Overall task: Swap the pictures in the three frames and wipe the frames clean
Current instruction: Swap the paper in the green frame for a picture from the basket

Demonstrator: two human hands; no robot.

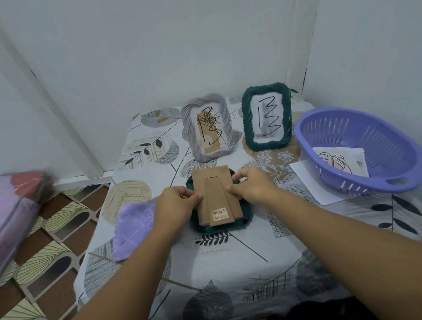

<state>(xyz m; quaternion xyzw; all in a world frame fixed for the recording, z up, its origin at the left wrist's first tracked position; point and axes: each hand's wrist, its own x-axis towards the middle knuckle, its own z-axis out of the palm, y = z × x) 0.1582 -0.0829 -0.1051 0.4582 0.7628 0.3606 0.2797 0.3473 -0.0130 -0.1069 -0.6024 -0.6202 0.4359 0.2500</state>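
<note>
A dark green frame (218,227) lies face down in the middle of the table, its brown cardboard back (214,185) and stand facing up. My left hand (176,203) pinches the back's left edge, and my right hand (253,186) pinches its right edge. Behind it two frames stand upright: a grey one (189,133) on the left and a dark green one (248,127) on the right, each holding a picture scribbled over in black. A purple cloth (131,228) lies on the table under my left forearm.
A purple slotted basket (385,146) at the right holds loose pictures (340,163) and rests partly on a white sheet (308,175). The table (240,255) with its leaf-print cover stands in a corner of white walls. A pink-purple bundle (1,208) sits at the left over patterned floor.
</note>
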